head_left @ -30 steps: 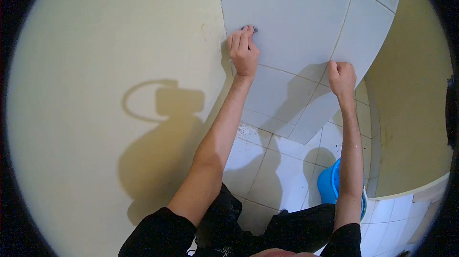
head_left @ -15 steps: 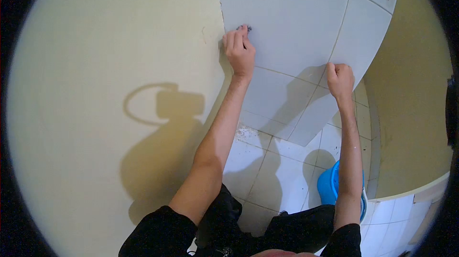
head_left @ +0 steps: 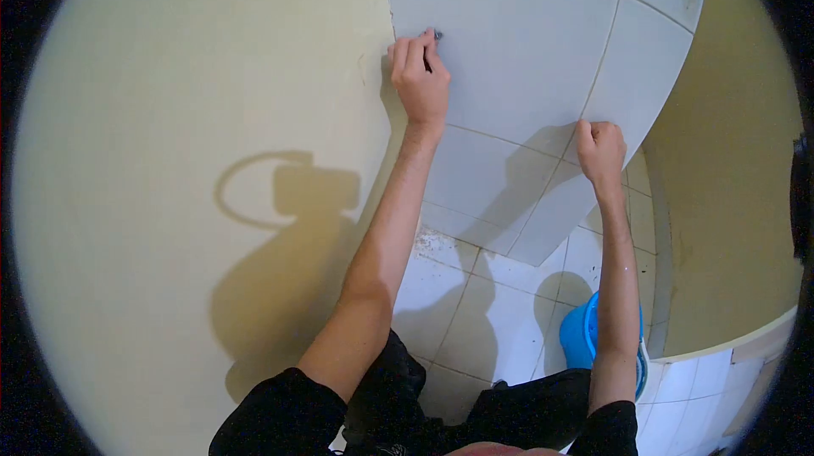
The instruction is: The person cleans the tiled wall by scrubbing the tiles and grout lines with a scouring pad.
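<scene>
Against the white tiled wall (head_left: 517, 40), close to its left edge, my left hand (head_left: 420, 74) pinches a small dark grey item (head_left: 437, 34). Only a bit of that item shows past the fingertips; what it is, I cannot make out. My right hand (head_left: 601, 151) is curled into a fist at the tiles, lower and to the right, near a grout line. Its fingertips are hidden, and anything inside the fist cannot be seen.
A plain yellowish wall (head_left: 170, 100) fills the left side and bears shadows. Below lies a white tiled floor (head_left: 509, 329), with pale debris (head_left: 441, 246) by the corner. A blue bucket (head_left: 578, 333) stands under my right forearm. Another yellowish wall (head_left: 729, 201) curves at the right.
My left hand has moved slightly up and left along the tiles with the dark item. My right hand sits a little lower in view, still curled.
</scene>
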`<state>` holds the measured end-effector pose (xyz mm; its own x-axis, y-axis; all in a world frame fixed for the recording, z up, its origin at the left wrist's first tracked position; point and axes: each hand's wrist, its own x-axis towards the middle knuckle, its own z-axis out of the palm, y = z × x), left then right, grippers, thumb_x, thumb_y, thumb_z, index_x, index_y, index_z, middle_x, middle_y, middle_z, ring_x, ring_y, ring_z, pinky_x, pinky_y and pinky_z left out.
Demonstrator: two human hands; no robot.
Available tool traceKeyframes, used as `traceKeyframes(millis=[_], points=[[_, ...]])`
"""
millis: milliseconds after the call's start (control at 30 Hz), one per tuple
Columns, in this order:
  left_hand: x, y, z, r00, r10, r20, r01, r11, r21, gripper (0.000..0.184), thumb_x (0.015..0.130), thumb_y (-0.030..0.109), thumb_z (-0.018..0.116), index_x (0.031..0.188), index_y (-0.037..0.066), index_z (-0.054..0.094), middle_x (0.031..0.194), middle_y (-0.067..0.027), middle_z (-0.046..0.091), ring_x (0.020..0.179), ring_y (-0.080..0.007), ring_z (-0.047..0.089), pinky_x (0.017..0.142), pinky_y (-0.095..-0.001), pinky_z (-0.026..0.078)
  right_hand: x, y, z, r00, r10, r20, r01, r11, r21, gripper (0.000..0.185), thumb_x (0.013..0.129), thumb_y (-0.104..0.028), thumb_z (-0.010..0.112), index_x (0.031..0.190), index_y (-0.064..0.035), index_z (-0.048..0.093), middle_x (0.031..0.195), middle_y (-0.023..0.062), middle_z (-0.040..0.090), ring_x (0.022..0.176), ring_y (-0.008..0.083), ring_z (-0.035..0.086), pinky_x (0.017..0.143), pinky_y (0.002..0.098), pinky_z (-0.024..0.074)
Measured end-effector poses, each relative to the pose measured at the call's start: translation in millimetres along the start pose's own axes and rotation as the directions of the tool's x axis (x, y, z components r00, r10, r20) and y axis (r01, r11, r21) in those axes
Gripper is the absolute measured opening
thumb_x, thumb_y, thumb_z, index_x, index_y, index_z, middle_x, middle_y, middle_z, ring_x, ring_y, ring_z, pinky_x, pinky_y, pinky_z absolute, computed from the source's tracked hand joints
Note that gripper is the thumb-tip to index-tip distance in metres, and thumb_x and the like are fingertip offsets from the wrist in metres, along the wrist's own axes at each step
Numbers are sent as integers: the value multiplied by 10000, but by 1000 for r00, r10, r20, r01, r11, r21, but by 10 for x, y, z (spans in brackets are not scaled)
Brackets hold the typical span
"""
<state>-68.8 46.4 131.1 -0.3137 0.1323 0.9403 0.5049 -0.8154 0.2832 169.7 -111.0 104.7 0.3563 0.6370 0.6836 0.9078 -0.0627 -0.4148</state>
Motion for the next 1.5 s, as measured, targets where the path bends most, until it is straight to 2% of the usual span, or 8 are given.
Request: traceKeyframes(millis=[133,233,533,733,933,1033,1167,1500], points=[[-30,-29,58,1000,-10,-4,10,1000,15,100,829,-11,688,914,40,689,856,-89,632,829,-283,590,733,-402,460,-3,19,24,1000,-4,-24,4,1000,-20,476,849,-332,537,562,45,579,535,251,509,473,409,525,503,493,398],[-457,-147,49,995,95,-43,-95,995,12,130,834,-62,653,933,20,672,843,-97,610,834,-301,567,705,-402,469,-15,1,1,1000,6,-11,-6,1000,-1,479,848,-334,540,562,48,578,538,253,509,475,412,525,504,496,398],[-19,-13,56,1000,6,-21,-6,1000,-4,122,832,-71,658,918,14,674,836,-101,631,778,-283,587,714,-404,479,5,45,30,999,-28,-30,27,999,-32,473,846,-328,534,567,51,582,539,250,517,489,411,535,515,500,400],[-543,-173,4,995,92,-41,-94,995,-31,125,831,-59,657,927,19,674,837,-92,644,821,-290,585,713,-400,477,-25,-41,-13,1000,15,21,-15,1000,-1,483,855,-338,523,574,49,587,545,255,520,499,420,534,523,508,401],[-4,8,15,999,-40,-14,39,998,-39,119,832,-53,673,919,28,678,834,-94,651,820,-275,592,709,-388,477,-1,-10,-14,1000,5,15,-5,1000,-21,489,865,-346,518,583,47,597,573,262,540,549,428,554,551,521,411],[-309,-76,10,999,5,-37,-3,998,69,126,824,-56,680,919,27,683,832,-93,651,816,-276,594,707,-387,477,-18,26,29,1000,13,15,-12,1000,-22,489,867,-347,519,588,45,604,597,267,557,585,438,563,577,531,420],[-566,-248,-8,996,63,-64,-61,998,31,156,814,-14,694,951,56,711,825,-72,648,797,-288,591,720,-400,464,-19,37,34,1000,-9,7,9,999,-31,481,863,-347,527,594,43,612,616,267,574,607,442,571,598,537,430],[-258,-148,-18,994,102,-37,-100,994,53,151,811,-63,695,923,38,689,838,-78,652,790,-260,603,687,-380,480,-33,20,37,1000,-11,-8,11,1000,-12,468,852,-329,536,594,58,590,576,261,534,523,429,552,525,510,411]])
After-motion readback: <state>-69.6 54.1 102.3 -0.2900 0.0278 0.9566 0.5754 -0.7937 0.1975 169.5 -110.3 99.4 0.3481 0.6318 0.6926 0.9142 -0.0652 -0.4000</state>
